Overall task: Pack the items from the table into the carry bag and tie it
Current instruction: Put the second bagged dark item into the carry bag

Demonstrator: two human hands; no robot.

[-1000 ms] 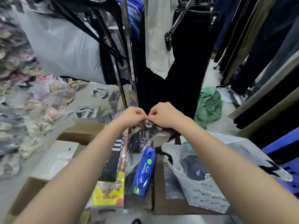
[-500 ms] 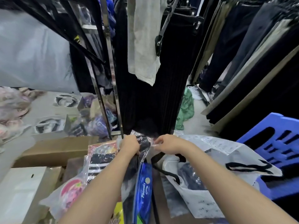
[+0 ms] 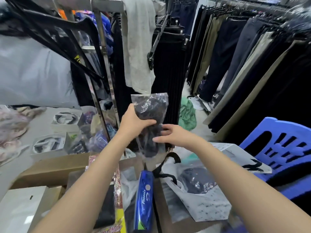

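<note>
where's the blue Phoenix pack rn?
Head view, bottom centre: blue Phoenix pack lies on the table, just left of the white carry bag, between the forearms.

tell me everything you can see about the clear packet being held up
The packet is a clear, crinkly plastic sleeve with something dark and soft folded inside, likely clothing; faint pale print shows near its top. It is upright, raised above the table, its flat top edge sticking up empty. The left hand has it in a closed grip around the middle, thumb across the front. The right hand touches its right side with fingers spread flat. Its lower end hangs free above the white carry bag.
</note>
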